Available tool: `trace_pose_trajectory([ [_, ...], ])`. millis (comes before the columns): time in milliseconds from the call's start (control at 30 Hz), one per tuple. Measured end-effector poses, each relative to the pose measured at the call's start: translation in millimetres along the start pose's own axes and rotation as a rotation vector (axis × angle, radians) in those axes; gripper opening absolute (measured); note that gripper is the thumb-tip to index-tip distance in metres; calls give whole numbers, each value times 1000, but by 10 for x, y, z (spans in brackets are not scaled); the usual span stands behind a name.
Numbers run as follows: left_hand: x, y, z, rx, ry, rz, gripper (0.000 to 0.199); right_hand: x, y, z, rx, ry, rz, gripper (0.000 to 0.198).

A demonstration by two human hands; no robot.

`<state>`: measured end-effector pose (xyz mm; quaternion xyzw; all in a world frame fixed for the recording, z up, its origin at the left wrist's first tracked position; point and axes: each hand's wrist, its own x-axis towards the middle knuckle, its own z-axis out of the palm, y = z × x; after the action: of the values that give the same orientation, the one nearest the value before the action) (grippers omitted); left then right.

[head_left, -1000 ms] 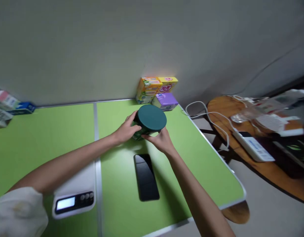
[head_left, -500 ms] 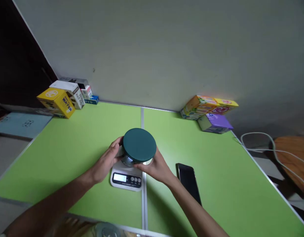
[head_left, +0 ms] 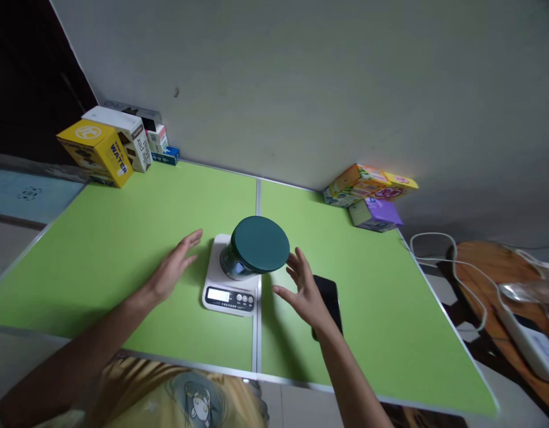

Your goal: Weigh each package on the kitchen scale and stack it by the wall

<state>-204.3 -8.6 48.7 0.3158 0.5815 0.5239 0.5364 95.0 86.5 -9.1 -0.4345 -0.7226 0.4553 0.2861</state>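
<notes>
A jar with a dark green lid [head_left: 262,244] stands on a white kitchen scale [head_left: 213,273]. Its clear body shows below the lid at the left. The scale's lit display faces me, but its digits are too faint to read. To the left of the scale, my left hand [head_left: 174,267] is open, its fingers stretched toward the jar without touching it. My right hand [head_left: 303,294] is open as well, thumb and fingers apart, just right of the lid. Its fingertips are close to the lid's edge, and nothing is in it.
A black phone [head_left: 330,297] lies partly behind my right hand on the green table [head_left: 176,202]. At the back left stand a yellow box [head_left: 98,153], a white box [head_left: 123,134] and smaller boxes. Yellow boxes [head_left: 368,184] and a purple box [head_left: 376,214] sit back right. A white cable [head_left: 455,261] hangs beyond the right edge.
Both hands have let go of the jar and moved apart, the left one farther away. The jar now rests on the scale. The view has shifted slightly.
</notes>
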Motion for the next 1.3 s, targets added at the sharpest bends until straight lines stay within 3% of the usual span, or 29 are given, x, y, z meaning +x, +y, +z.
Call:
trace_pose_trajectory([
  [167, -35, -38, -113, 20, -23, -35, 64, -126, 59, 23, 17, -4, 25, 101],
  [400, 32, -25, 302, 90, -182, 61, 73, 148, -199, 368, -52, 9, -45, 108],
  [567, 101, 63, 455, 146, -246, 160, 79, 442, -459, 585, -44, 91, -121, 57],
  [633, 167, 166, 371, 159, -258, 203, 77, 600, -585, 631, -38, 109, -179, 39],
  [700, 275, 273, 223, 183, -247, 256, 76, 814, -706, 689, -37, 115, -232, 34],
  [833, 622, 326, -146, 195, -104, 355, 72, 1437, -867, 929, 1, 162, -218, 54],
  [933, 939, 176, -418, 230, 28, 373, 68, 1997, -911, 1212, 86, 214, -186, 72],
  [1067, 1308, -92, -715, 228, 131, 319, 67, 2634, -940, 1657, 140, 238, -205, 79],
  [1300, 1811, -286, -1053, 194, 357, 253, 62, 3230, -986, 2547, 228, 144, -294, 85],
])
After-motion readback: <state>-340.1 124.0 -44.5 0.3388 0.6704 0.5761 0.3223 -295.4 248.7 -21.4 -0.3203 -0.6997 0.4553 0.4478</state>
